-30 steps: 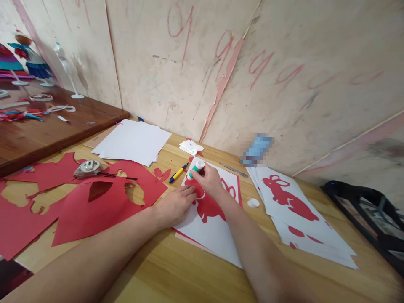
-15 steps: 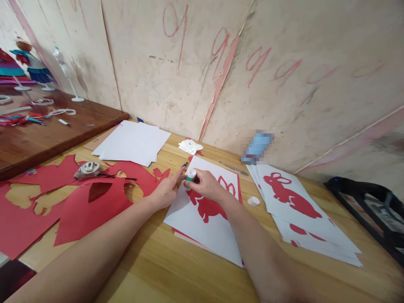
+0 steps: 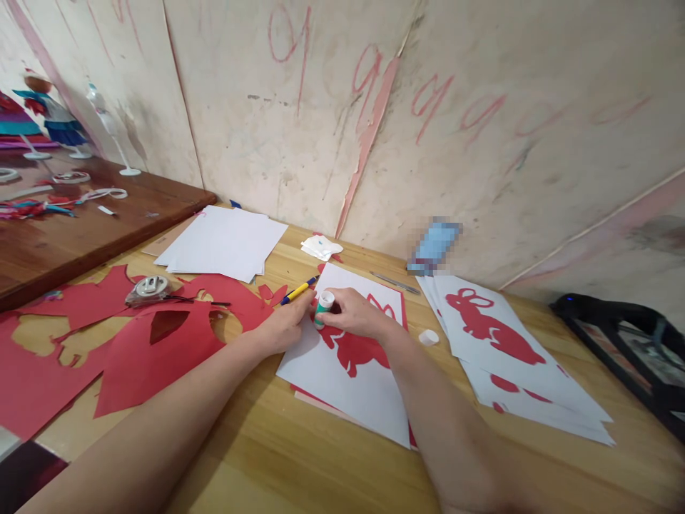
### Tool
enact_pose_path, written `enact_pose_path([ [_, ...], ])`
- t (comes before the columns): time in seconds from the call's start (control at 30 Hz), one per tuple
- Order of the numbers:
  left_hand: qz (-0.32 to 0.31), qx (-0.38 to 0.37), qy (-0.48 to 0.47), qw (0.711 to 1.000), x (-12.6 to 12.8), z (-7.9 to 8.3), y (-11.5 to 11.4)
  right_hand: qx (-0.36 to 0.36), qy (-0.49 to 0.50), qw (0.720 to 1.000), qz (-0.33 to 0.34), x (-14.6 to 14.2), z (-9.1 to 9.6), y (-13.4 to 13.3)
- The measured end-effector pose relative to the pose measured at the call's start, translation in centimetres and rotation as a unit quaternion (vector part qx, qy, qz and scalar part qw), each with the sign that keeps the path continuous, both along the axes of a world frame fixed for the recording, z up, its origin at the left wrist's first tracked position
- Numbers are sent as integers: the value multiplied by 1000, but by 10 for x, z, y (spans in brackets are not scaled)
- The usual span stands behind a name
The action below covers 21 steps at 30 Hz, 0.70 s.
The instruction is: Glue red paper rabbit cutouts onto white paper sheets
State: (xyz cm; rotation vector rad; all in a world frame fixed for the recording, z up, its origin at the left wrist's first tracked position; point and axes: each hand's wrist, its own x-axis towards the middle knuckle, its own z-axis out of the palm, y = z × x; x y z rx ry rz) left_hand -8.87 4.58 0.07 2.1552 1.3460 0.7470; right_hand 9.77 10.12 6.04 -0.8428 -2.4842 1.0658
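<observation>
My right hand [image 3: 350, 313] is closed around a green-and-white glue stick [image 3: 323, 310], held upright over a red paper rabbit [image 3: 361, 351]. That cutout lies on a white sheet [image 3: 315, 371], its head partly hidden by my hands. My left hand [image 3: 286, 325] rests at the sheet's left edge, fingers stretched toward the rabbit's head and close to the glue stick; their tips are partly hidden. Just beyond it lies a yellow and blue pen [image 3: 298, 290]. A white cap [image 3: 428, 337] sits on the table right of the sheet.
Red paper scraps [image 3: 155, 357] and a tape measure [image 3: 151, 287] cover the left side. White paper [image 3: 225, 239] is stacked behind. Sheets with red rabbits [image 3: 503, 335] lie right, near a phone-like blurred object [image 3: 436, 246], a thin metal tool [image 3: 394, 283] and a black frame [image 3: 615, 350].
My left hand has drawn back slightly toward me, and its index finger is less extended. More of the yellow pen shows. The glue stick has moved a little toward me.
</observation>
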Motion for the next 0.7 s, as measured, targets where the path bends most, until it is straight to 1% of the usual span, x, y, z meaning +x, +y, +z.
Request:
enact_pose_path([
  [0.1, -1, 12, 3, 1000, 1, -1, -1, 2, -18, 1000, 12, 3, 4, -1],
  [0.17, 4, 21, 12, 1000, 0, -4, 0, 11, -34, 999, 11, 4, 6, -1],
  [0.23, 9, 21, 23, 999, 0, -7, 1, 3, -41, 999, 16, 5, 8, -1],
  [0.3, 10, 16, 36, 999, 0, -10, 2, -36, -38, 998, 25, 7, 11, -2],
  [0.4, 13, 16, 54, 998, 0, -11, 2, -131, -36, 990, 49, 10, 13, -4],
  [0.43, 14, 18, 58, 998, 0, -11, 2, -148, -39, 987, 56, 10, 14, -5],
  [0.57, 15, 27, 59, 998, 0, -11, 2, -140, -53, 985, 79, 12, 18, -5],
  [0.63, 11, 34, 53, 998, 0, -12, 1, -164, -57, 979, 106, 14, 22, -4],
  [0.7, 2, 41, 49, 998, 0, -13, 1, -181, -38, 977, 110, 18, 29, -3],
])
